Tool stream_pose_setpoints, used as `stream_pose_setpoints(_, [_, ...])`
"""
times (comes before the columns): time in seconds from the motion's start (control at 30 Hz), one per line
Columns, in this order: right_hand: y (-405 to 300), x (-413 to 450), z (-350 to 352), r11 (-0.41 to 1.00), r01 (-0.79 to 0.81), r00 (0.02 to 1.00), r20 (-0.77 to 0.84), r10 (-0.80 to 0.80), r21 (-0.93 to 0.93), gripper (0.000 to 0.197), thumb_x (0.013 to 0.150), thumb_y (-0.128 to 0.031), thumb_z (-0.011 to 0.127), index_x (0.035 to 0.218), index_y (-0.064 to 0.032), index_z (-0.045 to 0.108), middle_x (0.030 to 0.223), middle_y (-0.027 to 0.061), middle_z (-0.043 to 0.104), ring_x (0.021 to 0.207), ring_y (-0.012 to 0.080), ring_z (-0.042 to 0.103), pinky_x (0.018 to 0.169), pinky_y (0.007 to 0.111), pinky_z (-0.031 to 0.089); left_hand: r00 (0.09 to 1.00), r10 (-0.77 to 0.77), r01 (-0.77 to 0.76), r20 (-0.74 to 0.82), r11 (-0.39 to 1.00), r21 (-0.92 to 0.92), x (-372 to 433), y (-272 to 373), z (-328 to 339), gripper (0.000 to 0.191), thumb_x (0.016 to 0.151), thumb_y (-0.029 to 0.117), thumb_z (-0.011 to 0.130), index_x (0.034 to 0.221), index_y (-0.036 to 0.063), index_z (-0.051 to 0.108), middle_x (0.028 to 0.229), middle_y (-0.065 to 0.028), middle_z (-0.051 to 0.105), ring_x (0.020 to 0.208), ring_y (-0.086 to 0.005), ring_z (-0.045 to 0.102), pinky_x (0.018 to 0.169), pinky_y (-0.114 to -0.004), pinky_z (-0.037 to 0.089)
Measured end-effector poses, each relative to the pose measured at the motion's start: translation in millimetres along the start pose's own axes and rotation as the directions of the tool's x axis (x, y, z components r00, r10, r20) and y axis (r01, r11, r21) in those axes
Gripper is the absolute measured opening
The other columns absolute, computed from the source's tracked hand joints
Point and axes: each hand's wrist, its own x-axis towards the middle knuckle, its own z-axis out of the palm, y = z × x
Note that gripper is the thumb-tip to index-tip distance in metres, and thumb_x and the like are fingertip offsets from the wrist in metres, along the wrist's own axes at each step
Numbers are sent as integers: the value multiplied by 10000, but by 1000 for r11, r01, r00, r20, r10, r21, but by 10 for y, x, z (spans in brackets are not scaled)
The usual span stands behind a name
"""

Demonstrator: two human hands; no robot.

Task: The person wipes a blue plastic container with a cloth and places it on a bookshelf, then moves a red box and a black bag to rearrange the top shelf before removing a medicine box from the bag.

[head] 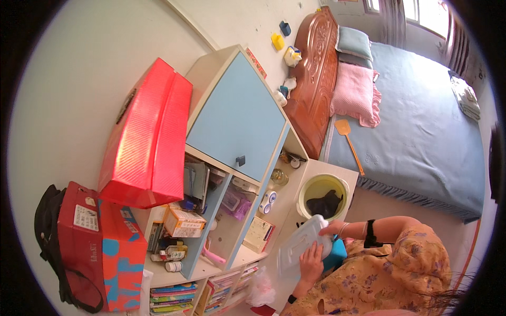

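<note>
A translucent plastic lid or shallow box (302, 243) is tilted between my hands. My right hand (333, 230), with a black strap further up the arm, grips its upper right end beside a white part. My left hand (311, 260), wearing a dark wristband, lies over its lower side with the fingers spread along the plastic. A teal object (336, 252) shows partly behind the hands; its kind is hidden. Just beyond the right hand stands a pale yellow-green bucket (345, 189) with dark cloth (326, 204) inside.
A blue-and-cream cabinet (237, 118) with open shelves carries red boxes (148, 138) on top. Books (174, 298) fill lower compartments. A pinkish plastic bag (261, 288) lies near the desk. The bed (415, 130) holds pillows and an orange fly swatter (350, 142).
</note>
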Motion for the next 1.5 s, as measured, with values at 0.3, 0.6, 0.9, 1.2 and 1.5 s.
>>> stream_pose_setpoints(0.3, [-180,-1109,-1307,853,408,882,-382,-276,325,357,686,-242,692,859,64,629,767,95,625,637,178,590,590,299,485,938,-246,-218,-243,125,-968,1017,-121,-1168,676,819,138,638,1351,24,236,1295,-155,430,1195,-216,434,995,-339,369])
stream_pose_setpoints(0.6, [-45,-1769,-1812,481,566,824,-488,-289,670,311,774,-152,587,967,91,571,876,107,617,753,185,606,684,293,491,697,-650,-557,-304,-223,-800,1719,-538,-3032,545,895,344,507,1240,-54,366,1165,-199,509,1113,-372,490,951,-468,441])
stream_pose_setpoints(0.9, [289,-1498,-1698,566,504,856,-465,-225,652,297,752,-175,604,924,66,594,850,80,617,722,166,599,658,277,481,752,-356,-654,-555,-289,-699,1814,-690,-3283,392,878,137,467,1193,-91,417,1228,-216,480,1158,-333,465,1007,-475,389])
stream_pose_setpoints(1.2, [316,-1159,-1324,776,381,915,-326,-237,503,259,690,-154,659,860,38,625,755,54,620,606,142,574,567,265,459,791,-457,-547,-407,-229,-805,1618,-950,-3475,286,883,101,465,1112,-63,517,1110,-168,584,1027,-278,572,927,-423,462])
stream_pose_setpoints(1.5, [237,-975,-1175,849,338,930,-284,-234,407,310,672,-183,681,835,76,628,733,92,615,617,166,577,573,287,469,758,-524,-563,-389,-222,-796,1151,-753,-3294,255,835,83,522,1051,-51,541,1043,-153,612,931,-261,607,843,-406,508])
